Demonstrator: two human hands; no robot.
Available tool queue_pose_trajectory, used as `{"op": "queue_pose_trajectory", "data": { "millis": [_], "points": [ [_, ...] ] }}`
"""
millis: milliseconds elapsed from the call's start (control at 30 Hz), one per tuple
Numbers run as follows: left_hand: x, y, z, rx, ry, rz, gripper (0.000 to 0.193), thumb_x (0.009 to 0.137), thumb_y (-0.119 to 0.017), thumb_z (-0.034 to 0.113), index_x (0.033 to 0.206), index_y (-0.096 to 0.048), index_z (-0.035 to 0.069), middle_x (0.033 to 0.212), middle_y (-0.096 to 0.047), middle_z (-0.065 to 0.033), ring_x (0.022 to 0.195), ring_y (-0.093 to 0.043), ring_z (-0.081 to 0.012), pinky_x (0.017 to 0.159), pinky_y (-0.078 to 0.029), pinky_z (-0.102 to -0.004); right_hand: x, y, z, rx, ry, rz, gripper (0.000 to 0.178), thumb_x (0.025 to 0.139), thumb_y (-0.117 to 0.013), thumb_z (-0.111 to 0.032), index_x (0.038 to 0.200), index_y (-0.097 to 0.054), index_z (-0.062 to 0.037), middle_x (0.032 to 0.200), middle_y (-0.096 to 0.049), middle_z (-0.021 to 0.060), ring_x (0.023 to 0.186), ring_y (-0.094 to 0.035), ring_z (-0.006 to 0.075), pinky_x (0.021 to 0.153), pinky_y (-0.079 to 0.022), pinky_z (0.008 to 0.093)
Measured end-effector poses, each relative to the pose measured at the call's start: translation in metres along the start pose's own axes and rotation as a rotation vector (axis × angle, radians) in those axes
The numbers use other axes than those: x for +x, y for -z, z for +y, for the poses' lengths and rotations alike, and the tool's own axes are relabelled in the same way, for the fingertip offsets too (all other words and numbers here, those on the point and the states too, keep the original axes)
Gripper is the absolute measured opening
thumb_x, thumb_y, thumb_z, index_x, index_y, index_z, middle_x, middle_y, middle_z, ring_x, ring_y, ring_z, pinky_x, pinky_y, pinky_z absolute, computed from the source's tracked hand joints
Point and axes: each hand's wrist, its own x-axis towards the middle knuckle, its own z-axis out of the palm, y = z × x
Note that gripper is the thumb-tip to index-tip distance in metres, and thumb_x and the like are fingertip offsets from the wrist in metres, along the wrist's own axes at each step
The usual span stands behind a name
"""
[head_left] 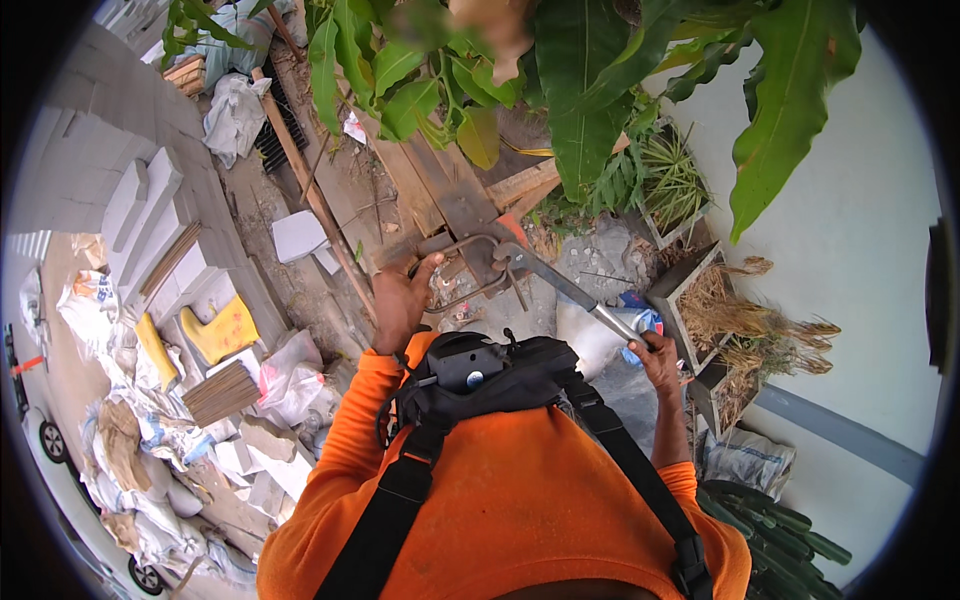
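Note:
My left hand (400, 300) is closed on a bent metal rod (458, 300), shaped like an open loop with rounded corners. The rod's far side meets the head of a long lever tool (565, 285). My right hand (656, 360) grips the end of that tool's grey handle, out to the right. Beneath the tool head is a rusty metal plate (468, 213) on a wooden plank (405, 175). An orange-red piece (513, 228) shows beside the tool head. How the rod sits in the tool head is too small to tell.
Large green leaves (590, 90) hang over the far side. Planters with dry plants (740, 310) line the pale wall at right. Leftward are a long wooden pole (310, 185), light blocks (145, 195), yellow boots (222, 330) and white sacks (140, 390). Rubble (605, 250) lies beyond the handle.

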Motion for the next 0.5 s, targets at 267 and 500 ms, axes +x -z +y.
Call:
{"op": "queue_pose_trajectory", "data": {
  "millis": [267, 500],
  "points": [
    [-0.001, 0.000, 0.005, -0.062, 0.032, 0.029, 0.040, 0.094, -0.077, 0.036, 0.095, -0.073, -0.003, 0.055, -0.060, -0.0096, 0.048, -0.058, -0.0140, 0.048, -0.046, -0.0332, 0.001, -0.023, -0.002, 0.042, -0.043, 0.010, 0.054, 0.082, -0.086, -0.048, 0.072, -0.064, -0.0001, 0.056, -0.042, -0.0007, 0.058, -0.038, 0.0089, 0.051, -0.033, 0.0329],
    [-0.002, 0.003, 0.011, -0.011, 0.012, 0.011, 0.043, 0.094, -0.077, 0.038, 0.100, -0.074, -0.004, 0.056, -0.061, -0.0099, 0.047, -0.061, -0.0154, 0.048, -0.048, -0.0323, 0.000, -0.030, -0.009, -0.035, -0.008, -0.005, 0.055, 0.082, -0.086, -0.050, 0.073, -0.065, 0.0000, 0.055, -0.043, 0.0008, 0.056, -0.039, 0.0096, 0.051, -0.033, 0.0333]
  ]
}}
